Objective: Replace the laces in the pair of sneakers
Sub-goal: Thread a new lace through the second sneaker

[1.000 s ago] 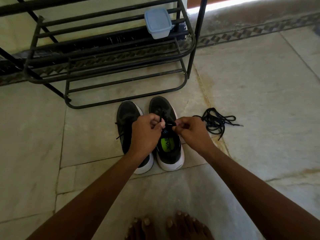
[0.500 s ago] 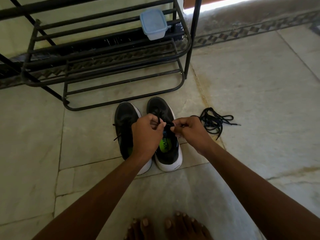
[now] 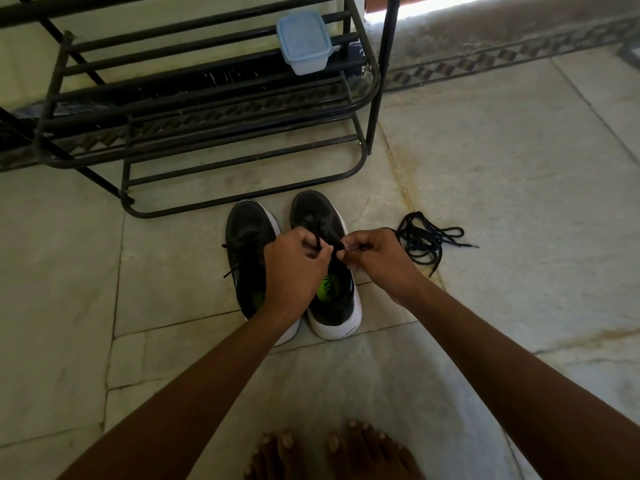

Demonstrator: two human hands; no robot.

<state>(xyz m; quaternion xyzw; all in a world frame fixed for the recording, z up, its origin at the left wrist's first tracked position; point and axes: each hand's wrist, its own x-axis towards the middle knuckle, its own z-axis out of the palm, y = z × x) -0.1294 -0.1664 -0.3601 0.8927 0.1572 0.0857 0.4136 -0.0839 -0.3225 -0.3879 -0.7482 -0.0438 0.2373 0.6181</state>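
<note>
Two black sneakers w/ white soles side by side on the floor, toes pointing away. Right sneaker (image 3: pixel 332 306) shows a green insole, left sneaker (image 3: pixel 247 237) laced. Loose black laces (image 3: pixel 424 239) bunched just right of the pair.

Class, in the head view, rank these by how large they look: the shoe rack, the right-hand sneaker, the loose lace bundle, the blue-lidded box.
1. shoe rack
2. right-hand sneaker
3. lace bundle and blue-lidded box: too alike; the box sits farther away.

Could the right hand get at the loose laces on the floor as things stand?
Probably yes: the loose laces lie on bare floor just beside the right hand, nothing between. But it is pinching the sneaker's lace, so must let go first.
</note>
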